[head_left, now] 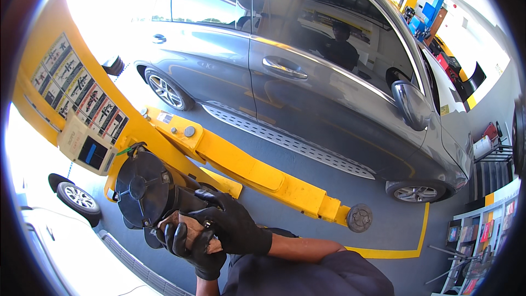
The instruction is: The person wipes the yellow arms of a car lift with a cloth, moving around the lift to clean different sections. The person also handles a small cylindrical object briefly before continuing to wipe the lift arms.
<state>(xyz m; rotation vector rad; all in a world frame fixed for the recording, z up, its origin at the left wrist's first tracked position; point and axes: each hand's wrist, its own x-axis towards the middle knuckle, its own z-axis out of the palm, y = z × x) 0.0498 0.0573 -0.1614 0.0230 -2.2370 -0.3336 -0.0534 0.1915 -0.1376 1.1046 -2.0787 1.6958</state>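
Note:
A black round housing (143,189), with a ribbed lid and clips round its rim, is in front of the yellow lift post. What supports it is hidden. Both my hands wear black gloves and are close together at its lower right side. My left hand (192,249) is closed on a crumpled brown rag (189,227), its fingers curled over the front. Just above and to the right, my right hand (233,222) is closed round a black stub at the housing's side. The fingers overlap there, so their exact grip is partly hidden.
A yellow lift arm (263,178) with a round pad (359,217) reaches right, below a grey car (329,98). A control box (87,145) is on the lift post (41,82). A white vehicle (71,257) stands at lower left, shelves (482,235) at lower right.

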